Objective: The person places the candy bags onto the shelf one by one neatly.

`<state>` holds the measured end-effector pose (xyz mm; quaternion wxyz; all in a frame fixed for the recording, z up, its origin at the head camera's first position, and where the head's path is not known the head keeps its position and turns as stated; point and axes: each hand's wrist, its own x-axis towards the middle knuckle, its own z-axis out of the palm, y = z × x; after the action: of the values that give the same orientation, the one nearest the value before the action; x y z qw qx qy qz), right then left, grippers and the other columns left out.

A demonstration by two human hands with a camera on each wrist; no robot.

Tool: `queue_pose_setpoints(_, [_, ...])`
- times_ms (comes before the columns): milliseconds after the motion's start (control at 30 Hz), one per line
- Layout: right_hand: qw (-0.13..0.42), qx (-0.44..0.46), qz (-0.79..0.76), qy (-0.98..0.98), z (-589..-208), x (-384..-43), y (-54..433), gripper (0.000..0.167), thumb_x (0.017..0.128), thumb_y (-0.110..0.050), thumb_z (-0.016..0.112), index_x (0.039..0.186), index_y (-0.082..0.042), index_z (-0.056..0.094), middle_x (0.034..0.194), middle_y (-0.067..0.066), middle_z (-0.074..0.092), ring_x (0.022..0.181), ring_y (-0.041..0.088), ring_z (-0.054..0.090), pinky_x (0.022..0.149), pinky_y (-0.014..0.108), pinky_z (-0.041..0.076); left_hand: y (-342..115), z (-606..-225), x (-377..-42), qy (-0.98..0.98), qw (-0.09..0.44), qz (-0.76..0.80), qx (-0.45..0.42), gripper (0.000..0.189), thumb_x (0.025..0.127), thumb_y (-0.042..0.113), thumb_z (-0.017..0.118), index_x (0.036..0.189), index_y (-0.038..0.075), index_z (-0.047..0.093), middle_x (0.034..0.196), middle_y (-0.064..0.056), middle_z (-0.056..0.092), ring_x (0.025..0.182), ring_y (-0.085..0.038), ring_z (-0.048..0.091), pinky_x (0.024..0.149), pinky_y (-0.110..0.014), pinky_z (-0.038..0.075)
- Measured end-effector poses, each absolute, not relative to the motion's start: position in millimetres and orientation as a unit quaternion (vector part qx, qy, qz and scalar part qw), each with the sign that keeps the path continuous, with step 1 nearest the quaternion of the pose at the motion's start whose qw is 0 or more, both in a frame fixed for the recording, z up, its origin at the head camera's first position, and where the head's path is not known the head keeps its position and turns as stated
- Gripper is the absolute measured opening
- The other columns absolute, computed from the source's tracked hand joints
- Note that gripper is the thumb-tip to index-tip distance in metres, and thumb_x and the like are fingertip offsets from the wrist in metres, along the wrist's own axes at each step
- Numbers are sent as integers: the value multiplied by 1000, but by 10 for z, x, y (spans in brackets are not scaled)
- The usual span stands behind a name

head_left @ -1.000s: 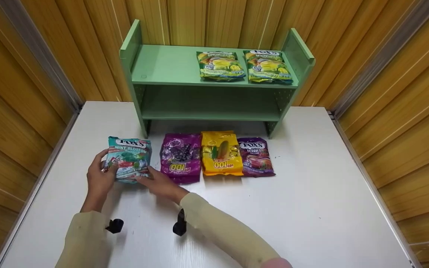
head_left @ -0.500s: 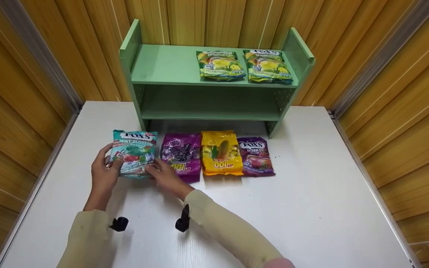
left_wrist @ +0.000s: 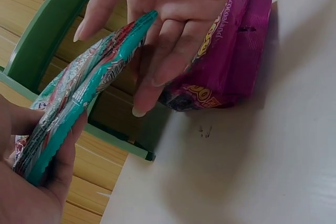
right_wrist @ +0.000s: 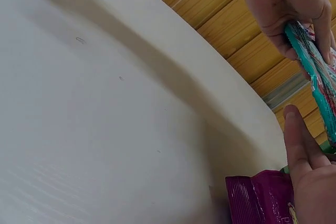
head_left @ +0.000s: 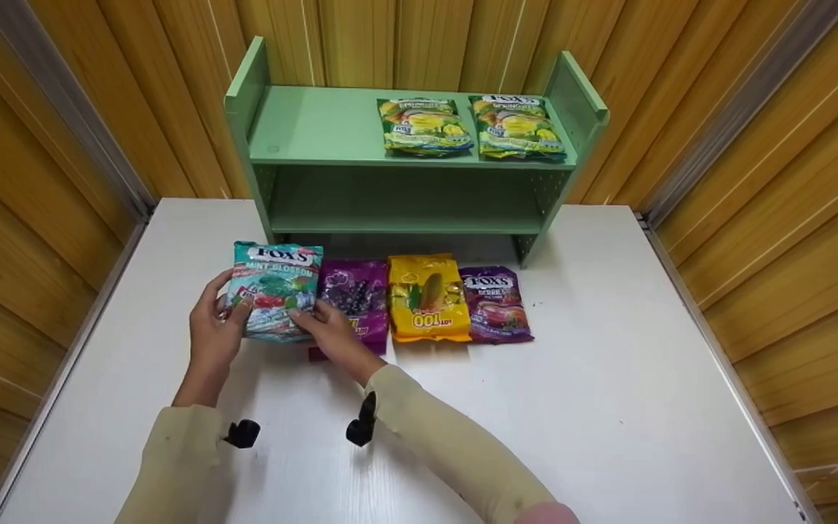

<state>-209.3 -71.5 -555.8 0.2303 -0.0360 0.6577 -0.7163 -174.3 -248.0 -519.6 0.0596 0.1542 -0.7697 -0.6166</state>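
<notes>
My left hand grips the left side of a teal Fox's Mint Blossom candy bag, thumb on the front and fingers behind. The bag is raised above the table, its shadow below. My right hand is at the bag's lower right corner, thumb in front of it in the head view. In the left wrist view, the right hand's fingers are extended and slightly bent behind the bag's edge, with its thumb apart from the bag. A purple candy bag lies partly covered behind the right hand.
A yellow candy bag and a dark purple Fox's Berries bag lie in line with the purple one. Behind them stands a green shelf, with two green-yellow Fox's bags on top. Wood-patterned walls surround the white table.
Both hands have carried the mint candy bag to the right and up toward the shelf, so it now overlaps the purple bag in the head view. The other bags keep their places.
</notes>
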Motion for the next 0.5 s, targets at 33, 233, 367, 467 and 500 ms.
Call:
queue_pose_setpoints(33, [228, -37, -718, 656, -5555, -2099, -705, 55, 90, -47, 64, 136, -21, 52, 115, -4, 68, 103, 12, 65, 97, 34, 53, -2464, -5193, -1748, -769, 59, -618, 152, 57, 100, 20, 51, 149, 39, 29, 147, -5, 49, 116, -18, 62, 85, -15, 54])
queue_pose_setpoints(233, [206, -42, -736, 644, -5539, -2139, -642, 51, 89, -44, 66, 133, -20, 55, 113, -2, 69, 98, 13, 66, 94, 32, 55, -2381, -5175, -1781, -767, 62, -626, 127, 58, 100, 20, 52, 148, 41, 30, 148, -3, 48, 118, -22, 61, 86, -17, 55])
queue_pose_setpoints(367, [199, -39, -742, 639, -5523, -2164, -597, 51, 88, -44, 68, 132, -21, 55, 111, 0, 69, 97, 14, 66, 93, 32, 55, -2324, -5167, -1803, -767, 73, -628, 107, 57, 99, 19, 54, 148, 40, 32, 146, -4, 51, 111, -17, 63, 82, -16, 55])
queue_pose_setpoints(467, [201, -33, -738, 644, -5495, -2177, -548, 51, 86, -47, 69, 129, -24, 56, 111, -3, 69, 99, 13, 65, 94, 31, 54, -2285, -5155, -1814, -764, 78, -633, 95, 58, 99, 18, 54, 148, 39, 33, 145, -5, 52, 108, -14, 64, 82, -16, 56])
queue_pose_setpoints(500, [199, -36, -738, 644, -5484, -2180, -531, 50, 85, -47, 69, 129, -25, 57, 111, -3, 69, 99, 13, 65, 94, 31, 54, -2275, -5149, -1817, -763, 79, -635, 92, 58, 99, 17, 55, 148, 39, 33, 144, -5, 52, 107, -14, 65, 81, -16, 56])
